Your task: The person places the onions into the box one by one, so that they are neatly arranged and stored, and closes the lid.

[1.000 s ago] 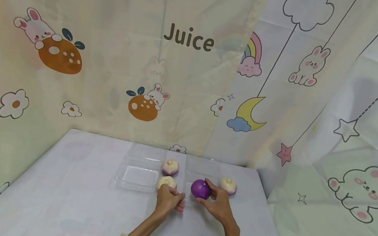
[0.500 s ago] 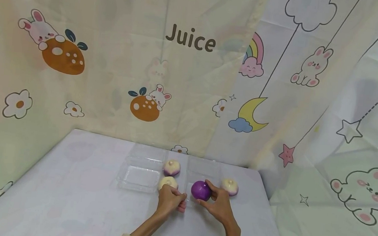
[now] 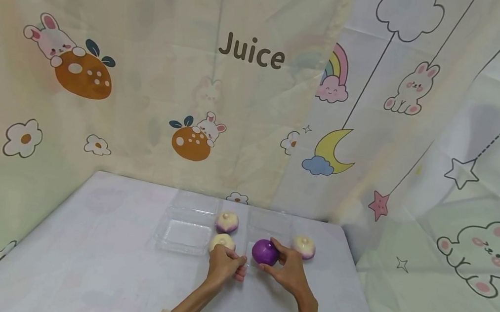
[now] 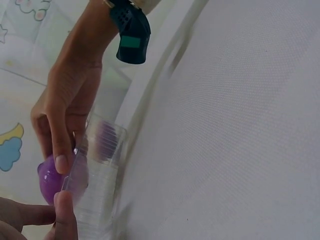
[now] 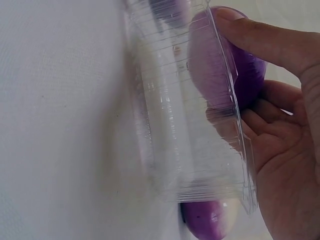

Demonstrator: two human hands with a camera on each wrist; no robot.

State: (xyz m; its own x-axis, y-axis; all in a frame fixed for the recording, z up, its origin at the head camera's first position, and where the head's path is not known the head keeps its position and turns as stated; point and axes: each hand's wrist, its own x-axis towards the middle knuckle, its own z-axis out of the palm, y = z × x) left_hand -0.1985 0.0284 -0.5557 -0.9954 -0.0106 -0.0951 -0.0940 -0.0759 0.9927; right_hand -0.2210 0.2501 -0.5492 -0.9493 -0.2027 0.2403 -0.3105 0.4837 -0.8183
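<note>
My right hand (image 3: 288, 269) holds a shiny purple onion (image 3: 265, 252), thumb on one side and fingers on the other. The onion is at the near part of a clear plastic clamshell container (image 3: 269, 220). In the right wrist view its lower part shows through the container's wall (image 5: 160, 115), while its upper part rises past the rim. Thumb and finger of my left hand (image 3: 224, 267) pinch that container's rim, as the left wrist view shows. Just beyond this hand lies a cream-topped onion (image 3: 222, 241), partly covered by it.
Another clear clamshell container (image 3: 186, 234) stands open to the left. A cream-and-purple onion (image 3: 227, 221) lies between the containers, and a similar onion (image 3: 304, 247) lies right of the right-hand one. Printed curtains (image 3: 139, 92) hang behind the white table (image 3: 89, 261).
The head view has shifted slightly since the first frame. Both hands keep their grips, and the purple onion stays in almost the same place.
</note>
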